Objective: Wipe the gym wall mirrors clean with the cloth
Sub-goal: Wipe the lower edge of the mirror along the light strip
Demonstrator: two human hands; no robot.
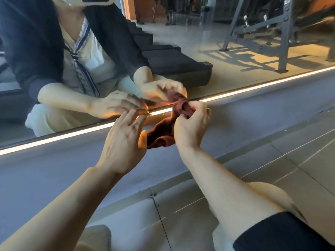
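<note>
The wall mirror (208,51) fills the upper half of the view and ends low down at a lit strip (54,137). A dark red-brown cloth (163,131) is bunched up just in front of that lower edge. My right hand (192,124) grips the cloth's upper bundle, fingers curled round it, pressing it against the bottom of the glass. My left hand (125,142) is beside the cloth on its left, fingers spread and fairly straight, fingertips reaching the mirror's bottom edge. The cloth's lower part hangs between both hands.
Below the mirror runs a grey sloped ledge (54,178), then a grey tiled floor (272,169). The mirror reflects a crouching person, black step platforms (174,64) and a metal gym rack (268,33). My knees show at the bottom of the view.
</note>
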